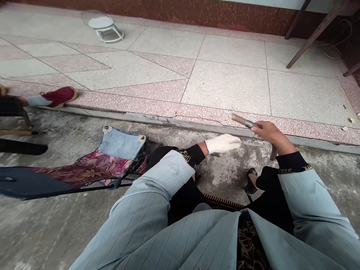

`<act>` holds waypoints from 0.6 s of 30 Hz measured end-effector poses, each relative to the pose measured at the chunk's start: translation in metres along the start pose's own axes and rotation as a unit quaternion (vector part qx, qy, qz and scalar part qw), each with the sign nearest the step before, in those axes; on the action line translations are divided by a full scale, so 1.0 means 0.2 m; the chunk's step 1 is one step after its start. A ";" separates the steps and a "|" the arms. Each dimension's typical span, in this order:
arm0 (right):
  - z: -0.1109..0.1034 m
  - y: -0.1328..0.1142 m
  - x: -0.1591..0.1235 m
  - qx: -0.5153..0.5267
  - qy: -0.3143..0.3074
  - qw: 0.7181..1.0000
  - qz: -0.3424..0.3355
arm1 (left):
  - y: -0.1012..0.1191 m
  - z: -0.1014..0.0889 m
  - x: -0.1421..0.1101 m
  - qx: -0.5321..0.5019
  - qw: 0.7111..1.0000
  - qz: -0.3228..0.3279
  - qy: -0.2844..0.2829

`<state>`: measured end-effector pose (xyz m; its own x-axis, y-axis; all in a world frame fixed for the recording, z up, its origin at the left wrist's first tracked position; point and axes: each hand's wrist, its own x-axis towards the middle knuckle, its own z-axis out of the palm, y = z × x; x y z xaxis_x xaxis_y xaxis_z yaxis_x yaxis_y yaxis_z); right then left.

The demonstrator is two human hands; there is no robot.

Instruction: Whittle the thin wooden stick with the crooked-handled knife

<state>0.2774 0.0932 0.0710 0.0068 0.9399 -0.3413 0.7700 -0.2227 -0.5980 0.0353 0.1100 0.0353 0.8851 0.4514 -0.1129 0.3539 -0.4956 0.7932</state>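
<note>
My right hand (pixel 266 132), bare, is closed around a wooden stick (pixel 239 120) wound with grey wire or tape near the fingers. One end points left over the step's edge. A brown piece (pixel 273 153) shows below the wrist; whether it belongs to the stick I cannot tell. To the left, my left hand (pixel 223 143) wears a white knit glove, its fingers together and bent downward above the concrete. A thin dark end (pixel 216 154) pokes out under the glove, and the palm side is hidden. The two hands are apart.
A low tiled step (pixel 225 86) runs across in front of me. Beside my left arm stands a folding chair (pixel 104 161) with patched fabric. A small white stool (pixel 108 28) is on the tiles. At the left is another person's red shoe (pixel 62 96); wooden legs (pixel 312 37) stand at the right.
</note>
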 end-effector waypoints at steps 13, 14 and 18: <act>-0.04 -0.08 -0.12 0.075 -0.397 0.900 -0.164 | -0.03 -0.03 0.02 -0.025 0.998 -0.020 0.046; -0.06 -0.08 -0.12 0.125 -0.348 0.914 -0.164 | -0.03 -0.03 0.02 -0.042 0.997 -0.027 0.054; -0.09 -0.03 -0.09 0.241 -0.121 0.958 -0.096 | -0.02 -0.01 0.02 -0.058 0.997 -0.036 0.026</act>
<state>0.2835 0.0821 0.0942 -0.2986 0.9010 -0.3148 0.3574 -0.2003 -0.9122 0.0362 0.1147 0.0317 0.8413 0.5214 -0.1428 0.3756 -0.3739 0.8480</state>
